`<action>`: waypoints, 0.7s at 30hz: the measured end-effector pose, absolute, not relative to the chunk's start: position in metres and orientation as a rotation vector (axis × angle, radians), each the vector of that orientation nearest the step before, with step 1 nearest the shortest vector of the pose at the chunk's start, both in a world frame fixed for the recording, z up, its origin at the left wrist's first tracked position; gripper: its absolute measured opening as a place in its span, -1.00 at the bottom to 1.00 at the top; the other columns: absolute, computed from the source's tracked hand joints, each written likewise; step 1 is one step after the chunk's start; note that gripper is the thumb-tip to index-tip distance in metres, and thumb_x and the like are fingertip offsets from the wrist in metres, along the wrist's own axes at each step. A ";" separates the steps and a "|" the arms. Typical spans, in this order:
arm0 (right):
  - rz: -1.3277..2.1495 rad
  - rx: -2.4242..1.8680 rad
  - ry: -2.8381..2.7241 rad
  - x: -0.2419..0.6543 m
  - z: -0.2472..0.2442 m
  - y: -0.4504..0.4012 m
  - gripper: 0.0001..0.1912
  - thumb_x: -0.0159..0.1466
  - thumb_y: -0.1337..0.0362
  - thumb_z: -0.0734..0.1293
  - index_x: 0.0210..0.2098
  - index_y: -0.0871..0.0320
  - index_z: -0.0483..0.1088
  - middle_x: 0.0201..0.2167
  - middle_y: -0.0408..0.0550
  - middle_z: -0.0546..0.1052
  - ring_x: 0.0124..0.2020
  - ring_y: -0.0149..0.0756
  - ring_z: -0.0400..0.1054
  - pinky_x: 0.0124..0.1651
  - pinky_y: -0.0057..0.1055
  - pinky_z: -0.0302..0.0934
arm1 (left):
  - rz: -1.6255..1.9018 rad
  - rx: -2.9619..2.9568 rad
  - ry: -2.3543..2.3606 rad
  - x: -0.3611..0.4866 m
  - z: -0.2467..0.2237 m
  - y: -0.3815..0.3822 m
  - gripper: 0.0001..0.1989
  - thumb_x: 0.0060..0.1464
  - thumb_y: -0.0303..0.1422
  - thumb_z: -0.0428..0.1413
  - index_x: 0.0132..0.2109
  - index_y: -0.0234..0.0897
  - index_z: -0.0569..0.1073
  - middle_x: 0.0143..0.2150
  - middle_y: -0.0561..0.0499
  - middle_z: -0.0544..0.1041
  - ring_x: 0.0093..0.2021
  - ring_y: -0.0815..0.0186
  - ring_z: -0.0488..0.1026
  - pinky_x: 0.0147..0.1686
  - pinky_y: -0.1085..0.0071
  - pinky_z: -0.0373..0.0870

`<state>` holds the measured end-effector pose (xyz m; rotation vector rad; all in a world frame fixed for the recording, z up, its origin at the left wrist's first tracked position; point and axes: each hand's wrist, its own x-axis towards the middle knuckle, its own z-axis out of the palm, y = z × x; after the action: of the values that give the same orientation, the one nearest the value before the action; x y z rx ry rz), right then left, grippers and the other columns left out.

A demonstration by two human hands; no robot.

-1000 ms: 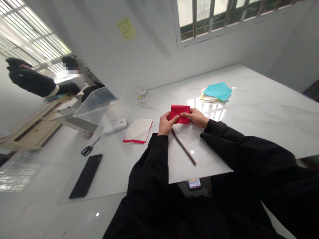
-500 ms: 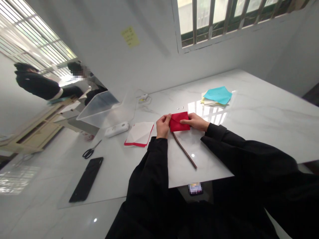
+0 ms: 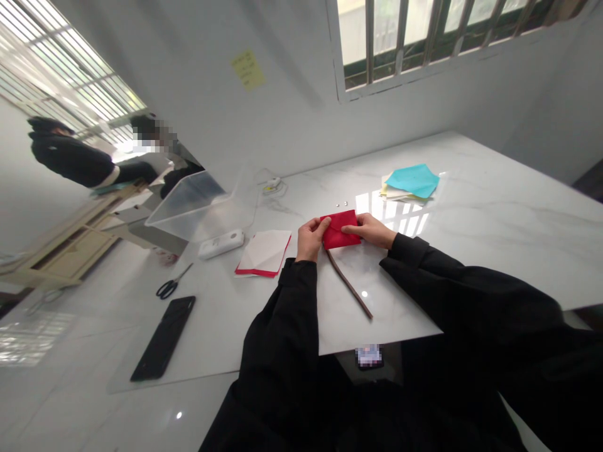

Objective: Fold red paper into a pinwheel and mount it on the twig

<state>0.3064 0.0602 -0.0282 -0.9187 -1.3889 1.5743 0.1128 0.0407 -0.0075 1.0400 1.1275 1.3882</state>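
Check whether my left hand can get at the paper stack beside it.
Probably yes. The paper stack lies close to your left hand, with nothing visible between them. That hand is pinching the folded red paper, though, so it would likely need to leave that to your right hand.

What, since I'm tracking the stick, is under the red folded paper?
The brown stick runs to the lower edge of the red folded paper, by the left hand; whether it continues underneath is hidden. Anything else beneath is covered.
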 end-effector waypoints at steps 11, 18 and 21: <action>1.540 -0.922 -1.378 0.307 -0.027 0.060 -0.71 0.16 0.16 0.61 -0.22 0.21 0.64 -0.26 0.03 0.71 -0.30 -0.23 0.56 -0.23 -0.38 0.43 | 1.277 1.312 1.189 0.118 -0.012 0.039 -0.44 -0.21 -0.02 0.50 -0.18 -0.38 0.68 -0.33 -0.08 0.68 -0.33 0.22 0.58 -0.24 0.33 0.51; 1.574 -0.830 -1.286 0.305 -0.027 0.059 -0.49 0.15 -0.10 0.60 -0.13 0.18 0.63 -0.23 0.00 0.70 -0.28 -0.25 0.56 -0.20 -0.37 0.46 | 1.289 1.318 1.156 0.116 -0.011 0.040 -0.42 -0.20 -0.01 0.50 -0.14 -0.37 0.68 -0.28 -0.11 0.70 -0.26 0.17 0.61 -0.16 0.27 0.56; 1.562 -0.852 -1.219 0.303 -0.026 0.058 -0.46 0.15 -0.16 0.59 -0.14 0.16 0.62 -0.29 -0.02 0.68 -0.31 -0.24 0.54 -0.24 -0.36 0.47 | 1.248 1.333 1.166 0.116 -0.010 0.039 -0.41 -0.23 -0.01 0.50 -0.15 -0.37 0.67 -0.29 -0.11 0.70 -0.26 0.15 0.61 -0.17 0.26 0.55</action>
<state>0.3033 0.0576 -0.0260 -0.8519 -1.2187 1.5623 0.1161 0.0390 -0.0104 1.3328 1.1662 1.2484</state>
